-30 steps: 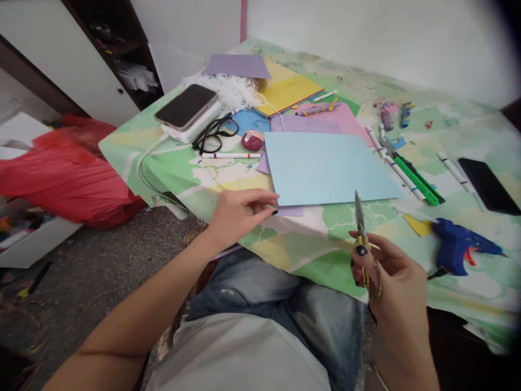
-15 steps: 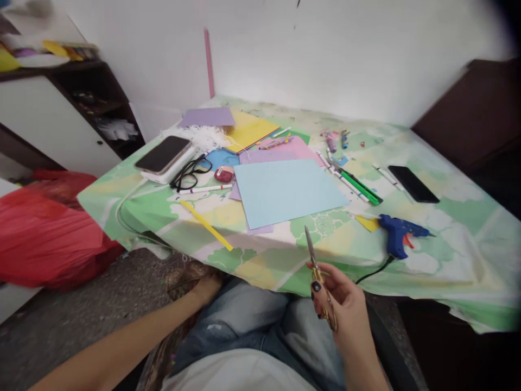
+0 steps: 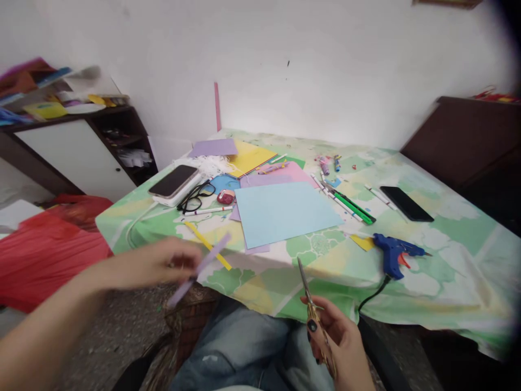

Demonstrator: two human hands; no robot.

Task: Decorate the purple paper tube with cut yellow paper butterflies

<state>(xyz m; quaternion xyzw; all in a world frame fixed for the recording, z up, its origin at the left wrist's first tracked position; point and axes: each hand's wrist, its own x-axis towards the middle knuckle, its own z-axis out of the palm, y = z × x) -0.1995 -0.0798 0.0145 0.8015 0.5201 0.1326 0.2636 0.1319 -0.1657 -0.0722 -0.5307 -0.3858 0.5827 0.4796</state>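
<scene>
Blurred by motion, my left hand pinches a purple paper strip over the table's front left edge. A yellow paper strip lies on the cloth just behind it. My right hand grips gold-handled scissors in front of the table edge, blades together and pointing up and away. Beyond the scissors, a light blue paper sheet rests on top of purple and pink sheets.
At right lie a blue glue gun, a yellow paper scrap and a black phone. Green cutters sit among markers. Black glasses and another phone are at left. A red bag stands beside the table.
My left hand has risen from beside my lap to the table's edge, now with the purple strip in it. My right hand still holds the scissors. The view has tilted upward.
</scene>
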